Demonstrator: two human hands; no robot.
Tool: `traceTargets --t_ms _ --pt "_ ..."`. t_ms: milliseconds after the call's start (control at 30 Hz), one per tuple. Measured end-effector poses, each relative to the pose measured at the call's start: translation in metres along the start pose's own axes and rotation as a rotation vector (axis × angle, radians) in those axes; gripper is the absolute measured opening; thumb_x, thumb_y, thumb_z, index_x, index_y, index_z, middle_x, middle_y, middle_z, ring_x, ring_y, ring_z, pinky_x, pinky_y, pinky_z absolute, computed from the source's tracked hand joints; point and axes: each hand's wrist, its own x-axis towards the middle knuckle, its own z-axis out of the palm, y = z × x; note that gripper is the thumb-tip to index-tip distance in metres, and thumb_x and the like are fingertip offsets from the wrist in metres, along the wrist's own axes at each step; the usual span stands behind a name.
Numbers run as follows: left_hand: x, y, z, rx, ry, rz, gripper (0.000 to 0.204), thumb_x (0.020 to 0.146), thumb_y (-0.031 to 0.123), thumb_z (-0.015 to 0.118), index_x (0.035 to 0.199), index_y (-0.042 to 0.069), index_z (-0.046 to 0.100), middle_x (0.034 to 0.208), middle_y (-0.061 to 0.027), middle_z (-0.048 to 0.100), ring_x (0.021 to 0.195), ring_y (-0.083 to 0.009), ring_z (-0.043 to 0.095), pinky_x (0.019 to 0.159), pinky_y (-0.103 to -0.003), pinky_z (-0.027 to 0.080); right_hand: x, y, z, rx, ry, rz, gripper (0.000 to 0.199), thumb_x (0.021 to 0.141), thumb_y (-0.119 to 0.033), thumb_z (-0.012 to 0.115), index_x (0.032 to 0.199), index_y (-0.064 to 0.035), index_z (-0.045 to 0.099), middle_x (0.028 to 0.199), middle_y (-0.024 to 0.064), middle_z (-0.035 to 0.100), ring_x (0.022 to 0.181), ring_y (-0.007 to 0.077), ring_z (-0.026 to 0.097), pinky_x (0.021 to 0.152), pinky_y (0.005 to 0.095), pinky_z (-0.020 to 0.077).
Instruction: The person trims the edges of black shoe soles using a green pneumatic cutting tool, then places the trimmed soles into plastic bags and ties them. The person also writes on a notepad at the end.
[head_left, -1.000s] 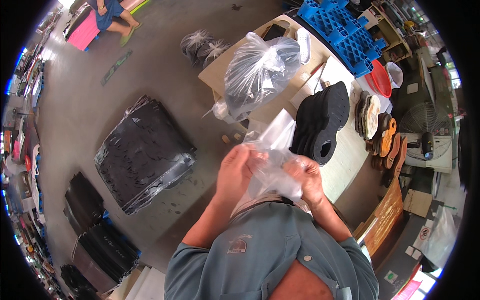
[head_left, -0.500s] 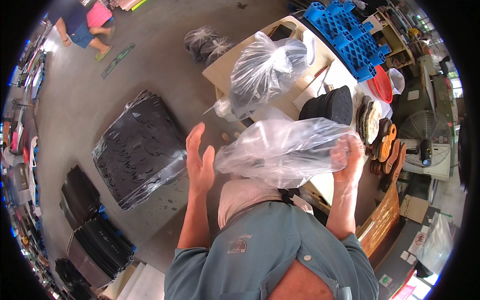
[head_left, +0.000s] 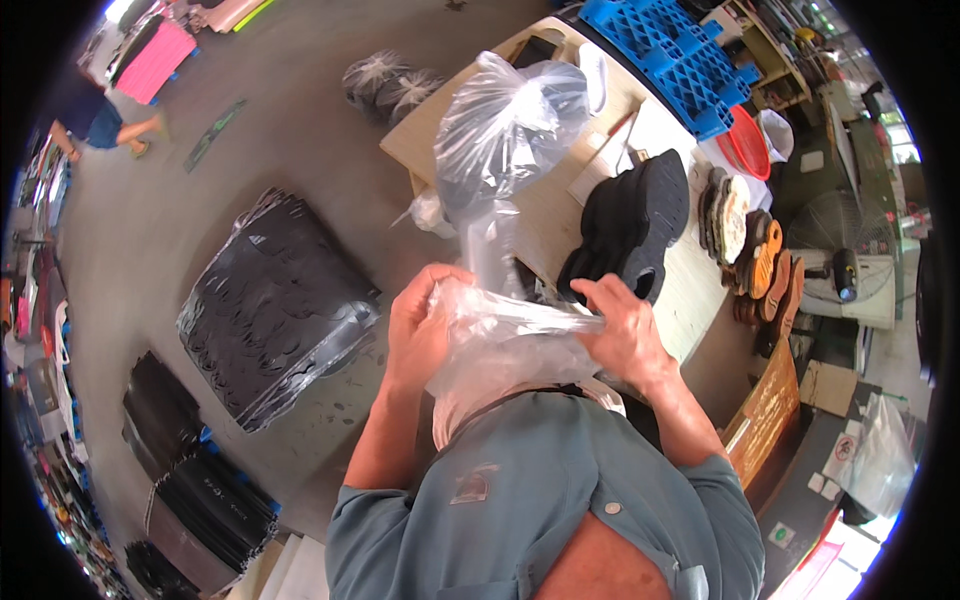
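Observation:
A clear plastic bag (head_left: 510, 335) is stretched sideways in front of my waist, its top edge drawn fairly straight. My left hand (head_left: 420, 322) is closed round one end of that edge. The other end is pinched in my right hand (head_left: 628, 335), whose index finger sticks up. Just beyond my right hand, a row of black shoe soles (head_left: 635, 215) stands on the table (head_left: 540, 235). A tied, filled clear bag (head_left: 515, 130) lies farther back on the tabletop; its contents are hard to make out.
A blue plastic pallet (head_left: 670, 60) and a red basin (head_left: 745, 143) are at the table's far right. Brown and tan soles (head_left: 765, 255) line its right side, near a fan (head_left: 845, 270). Black sheets (head_left: 280, 305) lie on the floor at left. A person (head_left: 95, 115) is at far left.
My left hand, open before, now grips the bag. My right hand has moved left and nearer, and the bag is stretched between both hands. The distant person has moved left.

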Motion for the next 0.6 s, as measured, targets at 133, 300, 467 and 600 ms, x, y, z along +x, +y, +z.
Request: traceTargets --t_ms 133,300,467,600 --pt "-0.012 0.030 0.000 0.300 -0.386 0.056 0.032 0.088 0.006 0.066 0.119 0.001 0.070 0.100 0.0026 0.067 0.085 -0.0052 0.059 0.077 -0.025 0.049 0.014 0.036 0.006 -0.081 0.430 -0.130 0.027 0.087 0.004 0.076 0.113 -0.0036 0.076 0.103 0.0133 0.072 0.086 0.0336 0.073 0.079 0.0373 0.0588" --pt "-0.021 0.038 -0.011 0.852 -0.288 0.053 0.038 0.081 0.008 0.079 0.118 0.004 0.072 0.100 -0.0100 0.071 0.089 -0.0221 0.068 0.083 -0.029 0.052 -0.010 0.035 -0.004 0.983 0.222 0.239 0.033 0.097 -0.001 0.060 0.128 0.0010 0.071 0.101 0.0023 0.076 0.091 0.0104 0.069 0.085 0.0261 0.0552" --pt "-0.005 0.009 -0.024 0.905 0.121 0.350 0.023 0.090 0.001 0.072 0.112 0.004 0.071 0.101 -0.0068 0.073 0.091 -0.0186 0.067 0.086 -0.028 0.051 -0.033 0.014 -0.025 0.881 -0.299 0.088 0.051 0.084 -0.004 0.068 0.136 -0.0042 0.067 0.094 0.0019 0.074 0.084 0.0100 0.069 0.081 0.0256 0.0527" --pt "-0.011 -0.004 -0.021 0.432 0.246 0.196 0.013 0.102 -0.001 0.062 0.113 0.002 0.069 0.098 -0.0050 0.071 0.093 -0.0159 0.066 0.084 -0.032 0.053 -0.040 0.004 -0.038 0.416 -0.427 0.086 0.055 0.080 -0.009 0.083 0.133 -0.0085 0.068 0.089 0.0088 0.075 0.086 0.0230 0.075 0.078 0.0332 0.0575"
